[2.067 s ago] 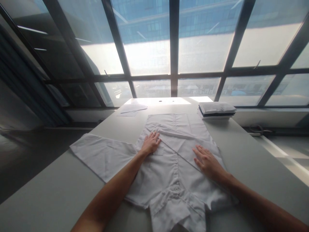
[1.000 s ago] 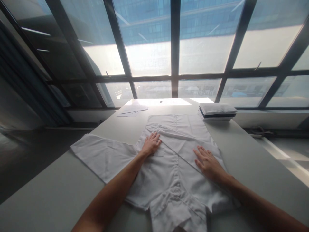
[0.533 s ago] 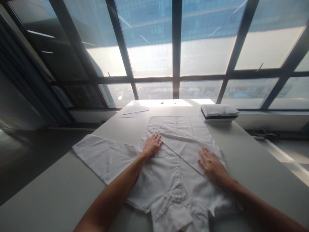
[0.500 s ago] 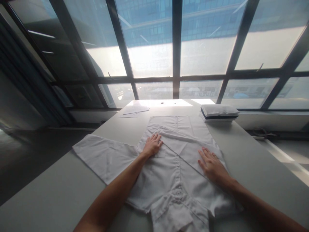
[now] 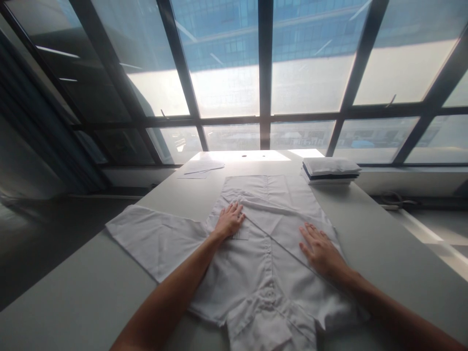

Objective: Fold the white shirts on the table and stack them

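A white button-up shirt (image 5: 252,263) lies spread on the table, its collar end toward me and its hem toward the window. One sleeve (image 5: 157,239) stretches out to the left. The other sleeve (image 5: 281,209) is folded across the body on a slant. My left hand (image 5: 230,220) rests flat on the shirt near the cuff end of the folded sleeve, fingers spread. On the right part of the folded sleeve lies my right hand (image 5: 323,248), open and palm down.
The white table (image 5: 73,282) runs toward large windows (image 5: 226,87). A stack of folded garments (image 5: 331,170) stands at its far right. Thin white sheets (image 5: 203,168) lie at the far left. Beyond the table's right side are cables (image 5: 393,199) near the floor.
Both hands stay on the shirt in nearly the same places. The whole view has shifted very slightly.
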Demonstrator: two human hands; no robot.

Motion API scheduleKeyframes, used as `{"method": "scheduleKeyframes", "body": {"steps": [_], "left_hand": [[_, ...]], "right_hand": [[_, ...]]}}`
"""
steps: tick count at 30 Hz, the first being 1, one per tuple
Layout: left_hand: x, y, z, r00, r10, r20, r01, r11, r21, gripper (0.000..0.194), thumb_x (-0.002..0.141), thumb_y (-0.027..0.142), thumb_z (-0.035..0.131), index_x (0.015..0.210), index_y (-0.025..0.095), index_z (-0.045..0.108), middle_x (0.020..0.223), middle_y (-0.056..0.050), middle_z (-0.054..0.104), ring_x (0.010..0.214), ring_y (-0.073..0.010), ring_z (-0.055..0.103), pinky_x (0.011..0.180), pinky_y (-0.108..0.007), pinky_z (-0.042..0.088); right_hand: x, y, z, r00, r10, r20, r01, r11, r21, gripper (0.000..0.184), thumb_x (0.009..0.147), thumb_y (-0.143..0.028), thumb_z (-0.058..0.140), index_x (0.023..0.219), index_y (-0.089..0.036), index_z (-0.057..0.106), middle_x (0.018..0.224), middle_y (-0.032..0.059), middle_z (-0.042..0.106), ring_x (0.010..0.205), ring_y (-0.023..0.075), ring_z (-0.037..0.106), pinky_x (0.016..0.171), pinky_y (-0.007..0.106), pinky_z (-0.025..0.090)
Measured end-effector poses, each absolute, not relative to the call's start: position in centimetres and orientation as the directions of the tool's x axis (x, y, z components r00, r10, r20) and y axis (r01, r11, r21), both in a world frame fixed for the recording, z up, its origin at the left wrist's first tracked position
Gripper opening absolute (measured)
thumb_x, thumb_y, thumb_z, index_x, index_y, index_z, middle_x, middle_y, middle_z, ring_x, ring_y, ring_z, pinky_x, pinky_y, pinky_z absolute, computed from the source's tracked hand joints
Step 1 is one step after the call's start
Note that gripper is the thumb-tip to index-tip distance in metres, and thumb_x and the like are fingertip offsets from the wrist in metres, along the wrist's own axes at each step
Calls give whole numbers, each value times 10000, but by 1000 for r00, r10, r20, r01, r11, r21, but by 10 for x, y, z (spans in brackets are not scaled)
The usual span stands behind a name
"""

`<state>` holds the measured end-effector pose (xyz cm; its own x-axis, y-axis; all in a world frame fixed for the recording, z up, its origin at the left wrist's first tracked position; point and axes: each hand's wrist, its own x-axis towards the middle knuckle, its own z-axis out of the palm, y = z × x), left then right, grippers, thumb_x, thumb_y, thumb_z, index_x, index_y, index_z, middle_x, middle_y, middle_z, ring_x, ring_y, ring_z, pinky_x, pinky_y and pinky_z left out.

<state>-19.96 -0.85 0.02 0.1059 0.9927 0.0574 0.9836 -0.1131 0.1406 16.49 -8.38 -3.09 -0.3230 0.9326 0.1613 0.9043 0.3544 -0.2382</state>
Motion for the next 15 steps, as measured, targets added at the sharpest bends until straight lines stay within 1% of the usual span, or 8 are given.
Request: {"method": "scheduleKeyframes", "body": {"steps": [3, 8, 12, 15], "left_hand": [[-200, -8, -1, 110, 992, 65, 984, -118, 135, 585, 1055, 464, 316, 1585, 229, 396, 1696, -80, 274, 1571, -298, 221, 1248, -546, 208], [-202, -6, -5, 115, 991, 74, 985, -123, 121, 572, 1057, 472, 316, 1581, 258, 400, 1696, -70, 279, 1568, -293, 233, 1245, -545, 217], [-202, -6, -4, 116, 991, 72, 985, -125, 121, 576, 1053, 472, 323, 1582, 258, 396, 1696, -74, 279, 1567, -294, 235, 1245, -550, 215], [-201, -6, -4, 112, 991, 68, 985, -120, 121, 577, 1053, 468, 319, 1585, 255, 394, 1697, -74, 274, 1568, -294, 233, 1245, -549, 214]], "right_hand": [[165, -84, -31, -323, 929, 179, 899, 360, -250, 601, 1025, -390, 392, 1541, -94, 477, 1642, 178, 352, 1541, 301, 296, 1250, 522, 261], [165, -83, -35, -320, 928, 190, 894, 362, -264, 601, 1019, -386, 402, 1539, -94, 480, 1639, 181, 359, 1539, 305, 301, 1250, 522, 261], [166, -82, -38, -323, 925, 202, 890, 369, -268, 600, 1020, -395, 396, 1547, -120, 474, 1638, 172, 366, 1539, 312, 299, 1244, 547, 264], [166, -83, -38, -324, 925, 197, 889, 369, -270, 603, 1019, -397, 399, 1545, -112, 475, 1640, 171, 362, 1542, 306, 292, 1249, 536, 259]]}}
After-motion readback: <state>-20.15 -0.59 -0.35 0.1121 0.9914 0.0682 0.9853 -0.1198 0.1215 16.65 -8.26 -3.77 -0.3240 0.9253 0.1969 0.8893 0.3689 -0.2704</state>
